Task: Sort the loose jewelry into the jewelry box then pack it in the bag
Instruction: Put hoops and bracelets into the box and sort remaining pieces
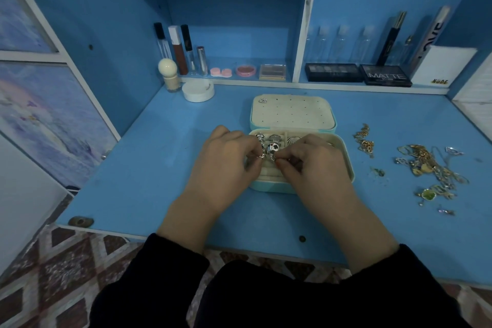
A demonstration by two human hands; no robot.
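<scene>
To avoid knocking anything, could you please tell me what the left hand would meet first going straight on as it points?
Probably the silver rings standing in the open pale-teal jewelry box, just beyond the fingertips of the left hand; depth is unclear.

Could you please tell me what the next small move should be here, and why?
Probably push the silver ring pinched by the right hand down into the jewelry box, while the left hand holds the small ring beside it. Both hands are over the open box, and loose gold jewelry waits on the table.
</scene>
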